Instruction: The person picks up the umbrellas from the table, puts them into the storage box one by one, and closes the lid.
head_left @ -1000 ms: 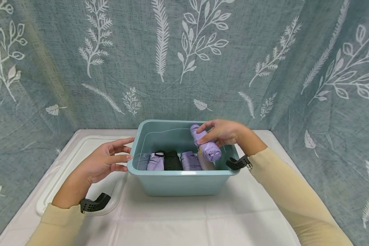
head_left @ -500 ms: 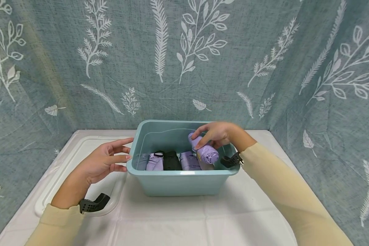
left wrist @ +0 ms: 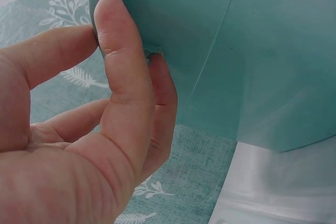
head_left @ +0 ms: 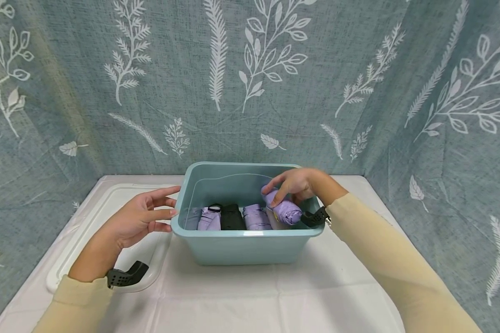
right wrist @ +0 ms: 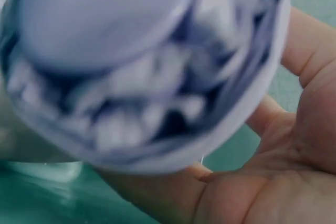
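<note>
My right hand [head_left: 296, 186] grips a rolled-up purple folding umbrella [head_left: 286, 212] inside the right end of a blue-green plastic bin [head_left: 250, 250]. Held at a slant, the umbrella overlaps a pale item [head_left: 276, 221] below it. In the right wrist view, the umbrella's round end [right wrist: 110, 19] and bunched fabric fill much of the picture. My left hand [head_left: 143, 216] is at the bin's left side, its fingers extended and the fingertips at the rim. The left wrist view shows those fingertips against the bin's wall [left wrist: 278, 61].
Along the bin's bottom lie a purple roll [head_left: 257, 218], a black roll [head_left: 233, 218], and a lilac one [head_left: 209, 220] with a black loop. A white lid [head_left: 150, 247] rests on the white-covered table [head_left: 233, 300] under the left arm. Patterned blue-grey curtains [head_left: 183, 69] enclose the back and sides.
My right hand has lowered the purple umbrella deeper into the bin's right end. The left hand has stayed at the left rim.
</note>
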`<state>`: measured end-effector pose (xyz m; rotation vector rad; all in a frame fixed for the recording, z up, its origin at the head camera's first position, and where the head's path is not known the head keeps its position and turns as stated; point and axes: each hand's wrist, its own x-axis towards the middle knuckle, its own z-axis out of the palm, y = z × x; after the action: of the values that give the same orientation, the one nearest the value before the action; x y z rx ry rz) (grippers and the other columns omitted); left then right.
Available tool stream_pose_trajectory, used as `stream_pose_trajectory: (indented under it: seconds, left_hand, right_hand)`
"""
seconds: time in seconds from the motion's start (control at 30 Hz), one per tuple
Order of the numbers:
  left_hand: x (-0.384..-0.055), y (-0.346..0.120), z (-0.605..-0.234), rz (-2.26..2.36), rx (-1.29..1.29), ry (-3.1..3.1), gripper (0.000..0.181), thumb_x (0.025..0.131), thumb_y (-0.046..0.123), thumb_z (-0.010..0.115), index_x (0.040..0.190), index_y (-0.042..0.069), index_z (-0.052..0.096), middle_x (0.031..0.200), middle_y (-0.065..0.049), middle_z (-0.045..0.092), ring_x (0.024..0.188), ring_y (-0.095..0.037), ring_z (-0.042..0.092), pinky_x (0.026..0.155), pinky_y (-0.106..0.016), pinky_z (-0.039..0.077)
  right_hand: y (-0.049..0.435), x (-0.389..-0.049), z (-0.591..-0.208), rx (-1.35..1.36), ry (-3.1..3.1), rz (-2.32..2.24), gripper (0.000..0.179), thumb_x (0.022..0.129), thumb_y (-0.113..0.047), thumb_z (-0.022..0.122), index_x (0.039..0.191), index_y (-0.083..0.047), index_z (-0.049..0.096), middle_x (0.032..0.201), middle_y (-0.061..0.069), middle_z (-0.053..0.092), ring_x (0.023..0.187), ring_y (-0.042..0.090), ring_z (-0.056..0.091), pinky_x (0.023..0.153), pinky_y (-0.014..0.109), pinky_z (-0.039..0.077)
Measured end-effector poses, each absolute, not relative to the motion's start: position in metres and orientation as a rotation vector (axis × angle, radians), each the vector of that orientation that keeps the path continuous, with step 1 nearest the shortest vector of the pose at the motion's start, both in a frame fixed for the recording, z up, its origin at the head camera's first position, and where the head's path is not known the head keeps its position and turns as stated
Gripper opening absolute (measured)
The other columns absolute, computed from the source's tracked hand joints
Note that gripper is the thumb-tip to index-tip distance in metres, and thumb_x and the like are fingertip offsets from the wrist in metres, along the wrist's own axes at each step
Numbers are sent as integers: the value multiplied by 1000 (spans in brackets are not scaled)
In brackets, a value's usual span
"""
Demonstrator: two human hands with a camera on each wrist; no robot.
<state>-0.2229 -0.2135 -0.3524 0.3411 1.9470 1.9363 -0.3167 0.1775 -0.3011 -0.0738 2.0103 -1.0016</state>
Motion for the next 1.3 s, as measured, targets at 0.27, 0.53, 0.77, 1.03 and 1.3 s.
stream_pose_trajectory:
  seconds: [0.27, 0.53, 0.77, 1.03, 1.3]
  left_hand:
    - [-222, -215, -352, 1954, 356, 1934, 73, 96, 0, 67, 160, 3, 32, 114, -1, 63, 87, -13, 70, 73, -32, 63]
    - [-223, -215, -351, 1949, 359, 1937, 76, 96, 0, 67, 161, 0, 27, 115, -2, 62, 87, -14, 71, 73, -32, 64]
    - [-223, -215, -350, 1941, 355, 1951, 76, 96, 0, 68, 161, 0, 27, 117, -3, 62, 88, -13, 72, 73, -32, 64]
    - [-223, -217, -351, 1957, 359, 1935, 75, 96, 0, 67, 161, 0, 28, 114, -1, 62, 86, -14, 71, 72, -32, 64]
    - [-223, -215, -352, 1963, 363, 1927, 75, 96, -1, 67, 160, 1, 29, 113, -1, 62, 86, -11, 70, 73, -31, 64]
  right_hand:
    - [177, -316, -301, -62, 2035, -928, 71, 88, -2, 77, 153, -12, 49, 155, 15, 41, 113, 27, 58, 93, 40, 55]
    - [176, -316, -300, -52, 2071, -844, 72, 87, -2, 77, 153, -11, 48, 156, 19, 40, 117, 32, 58, 96, 44, 56]
    - [170, -313, -297, -55, 2108, -759, 73, 87, -4, 77, 154, -9, 47, 157, 17, 41, 122, 34, 56, 103, 48, 54]
    - [166, -310, -295, -42, 2141, -729, 76, 87, -5, 77, 155, -7, 44, 155, 16, 45, 122, 34, 58, 106, 51, 53]
    - [164, -310, -299, -68, 2190, -631, 74, 86, -5, 78, 153, -5, 46, 157, 16, 44, 129, 35, 54, 109, 55, 50]
